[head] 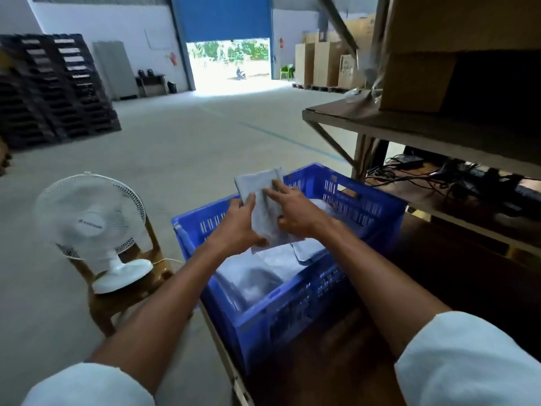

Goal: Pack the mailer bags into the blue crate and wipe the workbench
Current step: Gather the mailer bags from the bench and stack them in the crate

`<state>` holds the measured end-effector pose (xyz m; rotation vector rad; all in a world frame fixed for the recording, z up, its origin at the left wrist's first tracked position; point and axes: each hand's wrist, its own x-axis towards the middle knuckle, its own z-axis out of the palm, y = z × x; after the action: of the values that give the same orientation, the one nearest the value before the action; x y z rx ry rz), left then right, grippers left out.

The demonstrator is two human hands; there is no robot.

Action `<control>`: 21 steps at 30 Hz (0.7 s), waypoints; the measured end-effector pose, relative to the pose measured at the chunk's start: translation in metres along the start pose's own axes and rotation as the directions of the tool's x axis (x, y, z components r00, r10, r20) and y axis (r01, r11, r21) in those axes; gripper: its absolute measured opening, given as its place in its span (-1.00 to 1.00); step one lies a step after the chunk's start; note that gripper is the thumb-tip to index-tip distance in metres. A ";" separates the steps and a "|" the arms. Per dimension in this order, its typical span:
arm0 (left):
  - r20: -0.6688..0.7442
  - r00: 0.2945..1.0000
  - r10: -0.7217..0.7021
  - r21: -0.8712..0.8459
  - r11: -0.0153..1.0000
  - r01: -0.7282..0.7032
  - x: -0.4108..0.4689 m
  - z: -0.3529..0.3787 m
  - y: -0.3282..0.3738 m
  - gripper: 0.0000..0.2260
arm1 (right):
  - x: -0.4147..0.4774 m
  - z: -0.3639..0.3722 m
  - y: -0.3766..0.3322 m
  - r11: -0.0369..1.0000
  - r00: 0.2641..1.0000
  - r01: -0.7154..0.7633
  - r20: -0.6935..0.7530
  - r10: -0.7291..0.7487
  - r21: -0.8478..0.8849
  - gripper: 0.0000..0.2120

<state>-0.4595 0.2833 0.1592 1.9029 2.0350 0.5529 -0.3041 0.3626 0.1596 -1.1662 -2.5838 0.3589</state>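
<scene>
Both hands over blue crate (292, 303), sleeves white. Left hand (240, 221): fingers clamped on lower left edge of grey bag (257, 186), thumb on its near side. Right hand (295, 212): fingers stretched along the bag's front, thumb tucked at its right edge, pinching it. Grey bag is held upright above the crate's middle, clear of the contents.

Crate has slotted walls and sits at left end of dark wooden bench (439, 288). Inside: pile of bags (251, 276), pale grey and whitish plastic, lying flat and overlapping. Count unclear, blurred.

Left of bench: white fan (90, 221) standing on wooden chair (117, 306), its cord trailing right.

Right, behind crate: shelf (409, 124) with open cardboard box (415, 80) on top. Tangle of black cables (439, 174) on the lower level under it.

Room: warehouse with grey concrete floor (175, 136). Stacks of dark pallets (52, 89) far left, grey cabinet (115, 70) by back wall. Blue roller door (222, 16) partly raised, daylight and greenery beyond. Green chair (286, 71) beside the opening, tall cartons (325, 63) on pallets far right.
</scene>
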 end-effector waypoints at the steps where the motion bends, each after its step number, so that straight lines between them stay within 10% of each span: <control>1: 0.060 0.998 -0.023 0.050 0.999 0.020 0.004 0.003 -0.005 -0.03 | 0.010 0.014 0.003 0.998 0.996 -0.011 0.091 0.016 -0.054 -0.24; 4: 0.348 0.932 -0.099 0.302 0.953 -0.011 0.016 0.020 -0.021 -0.29 | 0.028 0.055 0.019 0.983 0.910 -0.008 0.406 0.084 -0.185 -0.29; 7: 0.518 0.812 -0.271 0.495 0.868 -0.026 0.032 0.041 -0.045 -0.12 | 0.037 0.074 0.035 0.971 0.748 -0.004 0.644 0.161 -0.238 -0.28; 21: 0.545 0.749 -0.377 0.571 0.821 -0.003 0.046 0.060 -0.067 0.13 | 0.041 0.055 0.018 0.971 0.701 0.002 0.693 0.169 -0.239 -0.16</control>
<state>-0.4939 0.3301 0.0770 1.7360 1.9606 -0.7432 -0.3375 0.3995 0.1085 -1.4442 -3.3152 0.6707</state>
